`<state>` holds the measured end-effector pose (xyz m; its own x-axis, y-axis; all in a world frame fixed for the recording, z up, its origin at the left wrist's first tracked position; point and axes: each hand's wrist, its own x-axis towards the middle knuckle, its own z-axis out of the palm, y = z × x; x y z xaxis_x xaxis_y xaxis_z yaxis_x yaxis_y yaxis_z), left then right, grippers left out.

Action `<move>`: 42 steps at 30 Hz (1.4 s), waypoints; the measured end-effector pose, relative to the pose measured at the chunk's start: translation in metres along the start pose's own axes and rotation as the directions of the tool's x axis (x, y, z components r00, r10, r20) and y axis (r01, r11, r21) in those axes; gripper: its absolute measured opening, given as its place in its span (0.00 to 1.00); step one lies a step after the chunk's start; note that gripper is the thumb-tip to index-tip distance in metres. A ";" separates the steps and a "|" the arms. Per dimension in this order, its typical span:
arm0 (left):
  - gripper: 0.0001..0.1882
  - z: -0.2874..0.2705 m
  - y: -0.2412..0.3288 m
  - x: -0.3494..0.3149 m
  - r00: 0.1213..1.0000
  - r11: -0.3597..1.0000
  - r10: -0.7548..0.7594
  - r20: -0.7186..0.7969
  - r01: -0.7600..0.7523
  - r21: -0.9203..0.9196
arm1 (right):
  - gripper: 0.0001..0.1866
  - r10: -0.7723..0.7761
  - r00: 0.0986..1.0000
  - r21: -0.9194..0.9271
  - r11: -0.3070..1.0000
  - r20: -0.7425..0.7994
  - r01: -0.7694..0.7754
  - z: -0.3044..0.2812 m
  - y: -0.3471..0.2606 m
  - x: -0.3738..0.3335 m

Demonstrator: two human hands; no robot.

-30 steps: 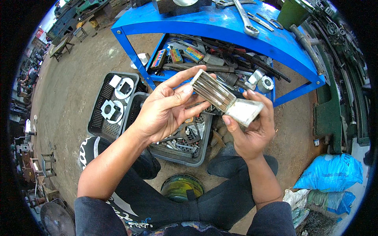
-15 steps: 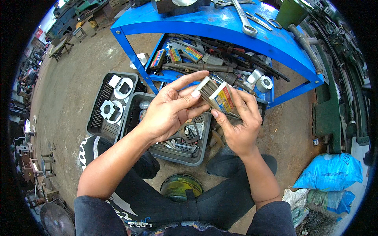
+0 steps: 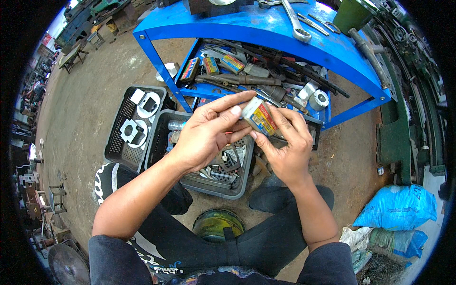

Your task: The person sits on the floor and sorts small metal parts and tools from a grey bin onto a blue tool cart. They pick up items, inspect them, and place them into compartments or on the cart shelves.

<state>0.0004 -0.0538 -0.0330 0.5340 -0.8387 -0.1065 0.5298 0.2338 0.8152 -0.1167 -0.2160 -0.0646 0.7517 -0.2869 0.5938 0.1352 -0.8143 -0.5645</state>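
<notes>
Blue metal workbench (image 3: 228,24) beyond left hand (image 3: 204,130), right hand (image 3: 290,147) opposite, both grasping a small labelled case (image 3: 260,117) between them

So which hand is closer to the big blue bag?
Right. The right hand is left of the blue bag, higher in the picture; the left hand is farther left.

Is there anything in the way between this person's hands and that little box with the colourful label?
Nothing visible is: the left hand and right hand both touch the small box directly, one from each side. The blue table and dark crate show only behind them.
</notes>
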 end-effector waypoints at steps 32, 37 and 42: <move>0.15 -0.034 -0.039 0.057 0.978 0.891 0.045 -0.202 0.052 0.452 | 0.23 0.342 0.805 0.312 0.792 0.484 -0.524 -0.004 0.076 0.017; 0.23 -0.058 -0.031 0.036 0.935 0.749 -0.053 -0.352 0.270 0.605 | 0.22 0.518 0.711 0.143 0.752 0.475 -0.643 -0.004 0.115 0.013; 0.24 -0.037 0.001 0.016 0.957 0.607 0.057 -0.283 0.192 0.771 | 0.24 0.530 0.764 0.146 0.778 0.369 -0.611 0.010 0.138 0.006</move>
<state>0.0344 -0.0488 -0.0552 0.7281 -0.6503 -0.2168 -0.0842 -0.3988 0.9132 -0.0871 -0.3249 -0.1451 0.8837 -0.4645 -0.0570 -0.2594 -0.3847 -0.8859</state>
